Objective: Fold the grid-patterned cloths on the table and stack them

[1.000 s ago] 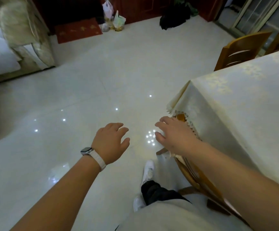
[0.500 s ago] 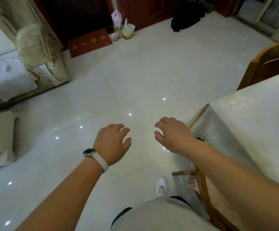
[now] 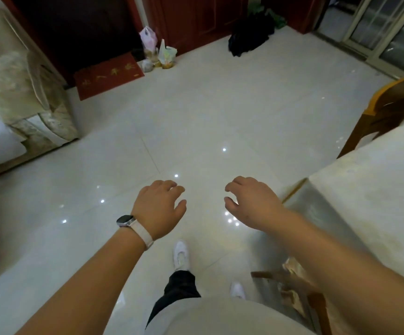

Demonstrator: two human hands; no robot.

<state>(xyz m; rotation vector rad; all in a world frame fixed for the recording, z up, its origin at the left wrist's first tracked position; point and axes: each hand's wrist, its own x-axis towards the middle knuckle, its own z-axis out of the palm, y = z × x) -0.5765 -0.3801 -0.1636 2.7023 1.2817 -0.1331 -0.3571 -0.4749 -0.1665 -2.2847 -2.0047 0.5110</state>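
No grid-patterned cloth shows in this view. My left hand (image 3: 159,207), with a watch on its wrist, hovers palm-down over the tiled floor with loosely curled fingers and holds nothing. My right hand (image 3: 251,200) hovers beside it, fingers loosely curled and empty, just left of the table's corner. The table (image 3: 375,187), covered with a pale patterned tablecloth, fills the right side; only its near corner and part of its top are visible.
A wooden chair (image 3: 387,112) stands behind the table at right, another chair (image 3: 290,281) is tucked under its near edge. A sofa (image 3: 27,102) lies at left. A red doormat (image 3: 109,77), plastic bags (image 3: 158,54) and a black bag (image 3: 251,37) sit by the far doors.
The view has swung left, away from the table, so less of its top shows. My right hand has come off the chair by the table's corner; both hands now hover over the floor.
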